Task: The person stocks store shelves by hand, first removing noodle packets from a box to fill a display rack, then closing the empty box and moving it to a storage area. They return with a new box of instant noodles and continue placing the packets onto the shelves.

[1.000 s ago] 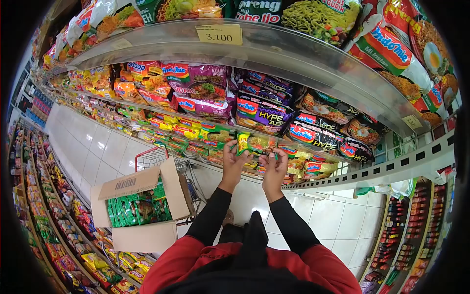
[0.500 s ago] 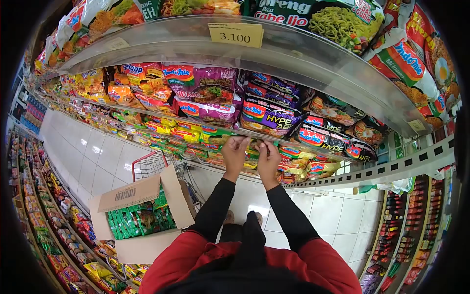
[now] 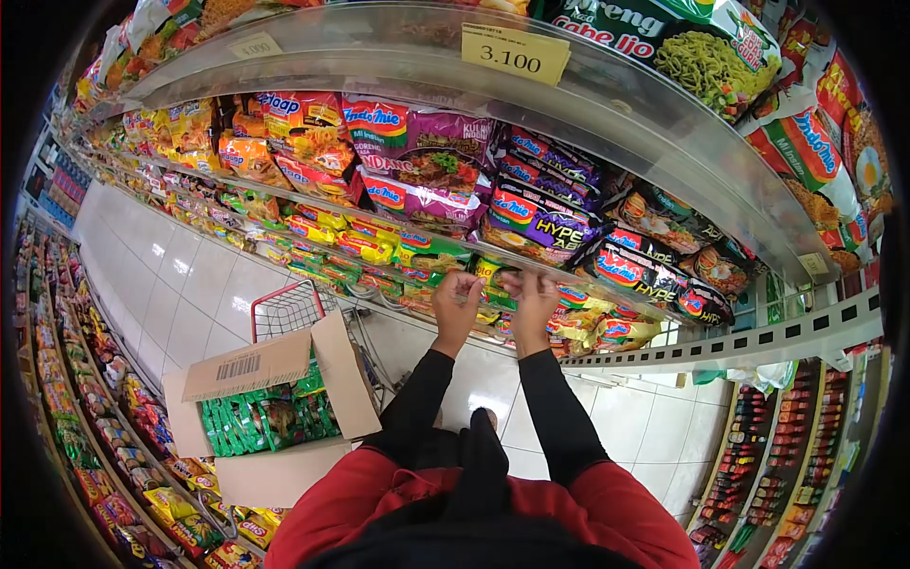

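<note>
- The left hand (image 3: 458, 305) and the right hand (image 3: 533, 302) were raised side by side at the front edge of a middle shelf (image 3: 408, 237) of packed instant noodles.
- A green noodle packet (image 3: 495, 283) was pinched between the two hands, the fingers of each curled round one end of it; neither hand was spread open, and nothing else was held.
- The packet was seen at the shelf lip, just below the purple packets (image 3: 540, 223) and beside a row of like green and yellow packets (image 3: 431, 256) to its left.
- Whether the packet already rested on the shelf or was only held against it could not be told.
- An open cardboard box (image 3: 275, 417) was set on a red wire trolley (image 3: 289, 308) to the near left, well apart from the hands.
- Many green packets (image 3: 261, 422) were left inside the box, packed upright in rows, so the stocking was judged to be far from finished.
- The shelf row in front of the hands was judged to be partly filled already.
- A price label (image 3: 515, 54) reading 3.100 was fixed to the upper shelf rail.
</note>
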`<state>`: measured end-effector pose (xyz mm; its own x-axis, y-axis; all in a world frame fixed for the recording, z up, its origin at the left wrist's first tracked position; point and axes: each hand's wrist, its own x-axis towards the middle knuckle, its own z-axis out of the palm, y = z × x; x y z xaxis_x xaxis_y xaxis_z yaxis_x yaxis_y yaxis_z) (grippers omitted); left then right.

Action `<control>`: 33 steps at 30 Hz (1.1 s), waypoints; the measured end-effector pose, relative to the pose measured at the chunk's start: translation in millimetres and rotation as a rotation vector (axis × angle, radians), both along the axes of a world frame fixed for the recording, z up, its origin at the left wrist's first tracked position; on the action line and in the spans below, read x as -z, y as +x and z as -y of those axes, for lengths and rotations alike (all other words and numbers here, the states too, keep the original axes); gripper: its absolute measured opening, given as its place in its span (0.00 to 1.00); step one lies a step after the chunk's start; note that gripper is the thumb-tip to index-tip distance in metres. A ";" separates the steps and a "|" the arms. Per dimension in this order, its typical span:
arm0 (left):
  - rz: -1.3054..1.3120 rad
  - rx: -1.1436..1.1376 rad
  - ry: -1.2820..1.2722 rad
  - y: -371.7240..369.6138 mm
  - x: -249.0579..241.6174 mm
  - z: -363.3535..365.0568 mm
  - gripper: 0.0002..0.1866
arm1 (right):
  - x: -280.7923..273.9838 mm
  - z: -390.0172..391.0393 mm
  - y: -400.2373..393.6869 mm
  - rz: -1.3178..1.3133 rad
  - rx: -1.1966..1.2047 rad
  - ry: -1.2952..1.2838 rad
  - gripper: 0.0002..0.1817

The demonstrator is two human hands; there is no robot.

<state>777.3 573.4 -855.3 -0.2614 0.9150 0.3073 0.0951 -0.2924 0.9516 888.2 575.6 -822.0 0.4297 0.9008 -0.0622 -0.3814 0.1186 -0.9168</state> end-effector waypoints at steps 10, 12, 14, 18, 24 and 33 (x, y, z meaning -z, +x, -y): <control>-0.028 -0.033 0.002 8.2 -16.1 39.6 0.05 | -15.2 -6.3 -2.2 -0.368 0.126 -0.242 0.09; -0.043 0.001 0.011 6.6 -21.2 60.4 0.06 | -13.8 -11.1 -2.1 -0.393 0.142 -0.254 0.09; -0.083 0.065 0.030 1.9 -29.6 81.4 0.06 | -12.5 -14.1 -1.4 -0.452 0.150 -0.242 0.06; -0.093 0.051 0.094 -1.5 -64.1 114.9 0.07 | 2.9 -23.5 0.4 -0.528 0.219 -0.161 0.07; -0.202 -0.007 0.207 -27.3 -118.6 157.5 0.08 | -2.5 -33.7 -5.1 -0.553 0.255 -0.094 0.09; -0.519 -0.368 0.038 -153.1 -158.5 245.6 0.05 | 7.3 -31.9 -6.5 -0.301 0.206 -0.154 0.11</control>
<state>624.2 327.9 -696.9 -0.3646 0.7798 0.5089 0.6417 -0.1856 0.7441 881.7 607.5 -829.3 0.5424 0.7682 -0.3402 -0.6182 0.0908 -0.7807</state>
